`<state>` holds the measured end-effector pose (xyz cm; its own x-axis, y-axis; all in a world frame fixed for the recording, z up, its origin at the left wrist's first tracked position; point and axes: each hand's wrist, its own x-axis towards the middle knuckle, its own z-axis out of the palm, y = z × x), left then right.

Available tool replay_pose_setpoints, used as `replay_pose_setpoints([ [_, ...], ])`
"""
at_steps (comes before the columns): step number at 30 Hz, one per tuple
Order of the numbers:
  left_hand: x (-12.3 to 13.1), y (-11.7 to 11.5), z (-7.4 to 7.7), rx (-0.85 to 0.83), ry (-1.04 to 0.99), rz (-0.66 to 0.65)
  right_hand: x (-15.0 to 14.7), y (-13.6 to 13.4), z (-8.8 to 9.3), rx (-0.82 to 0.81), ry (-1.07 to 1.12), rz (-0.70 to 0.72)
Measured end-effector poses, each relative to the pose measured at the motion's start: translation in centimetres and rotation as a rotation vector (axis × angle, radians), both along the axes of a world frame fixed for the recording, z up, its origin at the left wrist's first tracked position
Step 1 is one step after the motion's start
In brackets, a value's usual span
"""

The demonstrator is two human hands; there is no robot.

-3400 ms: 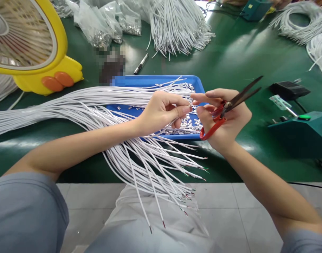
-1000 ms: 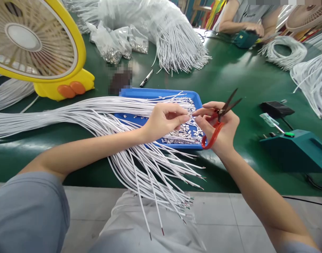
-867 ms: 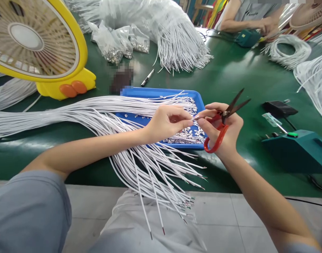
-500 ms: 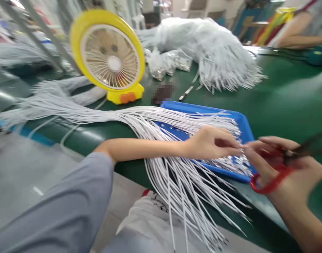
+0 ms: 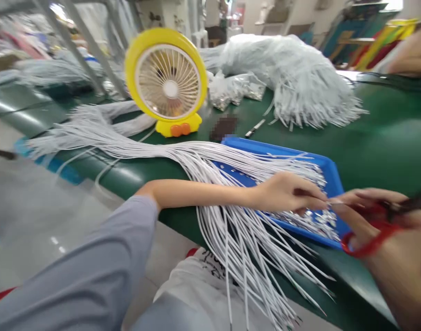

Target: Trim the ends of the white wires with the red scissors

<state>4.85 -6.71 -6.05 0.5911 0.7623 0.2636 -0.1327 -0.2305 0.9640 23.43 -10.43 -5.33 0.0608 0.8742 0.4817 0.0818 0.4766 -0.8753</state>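
**A:** Where do we have our left hand?

**B:** Over the blue tray, with its fingers pinched on a thin white wire end, tip to tip with our right hand.

**A:** And the right?

**B:** Closed around the red-handled scissors. Its thumb and forefinger meet the same wire end. The blades are too blurred for us to read.

**A:** And the other wires?

**B:** The white wire bundle runs across the green desk, passes under our left forearm and fans off the near edge. In the tray lie metal terminals, and a yellow fan stands behind.
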Motion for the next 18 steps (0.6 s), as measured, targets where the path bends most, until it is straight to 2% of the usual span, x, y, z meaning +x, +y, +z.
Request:
replay_pose_setpoints([
  [1,0.1,-0.2,0.1,-0.004,-0.004,0.015,-0.3,0.4,-0.2,-0.013,-0.043,-0.040],
  [3,0.1,-0.6,0.1,-0.028,-0.023,0.029,-0.6,1.1,-0.5,-0.046,-0.055,0.062],
  [6,0.0,-0.9,0.0,-0.041,-0.049,0.003,-0.5,1.5,-0.6,-0.050,-0.038,0.128],
  [13,-0.2,-0.9,0.7,-0.233,-0.077,-0.207,-0.9,0.6,-0.4,-0.011,-0.083,0.136],
  [15,-0.1,-0.8,0.7,-0.252,-0.083,-0.191,-1.2,0.5,-0.6,0.033,-0.089,0.087],
  [18,0.1,-0.6,0.6,-0.234,-0.096,-0.050,-1.5,0.5,-0.8,0.065,-0.085,0.007],
])
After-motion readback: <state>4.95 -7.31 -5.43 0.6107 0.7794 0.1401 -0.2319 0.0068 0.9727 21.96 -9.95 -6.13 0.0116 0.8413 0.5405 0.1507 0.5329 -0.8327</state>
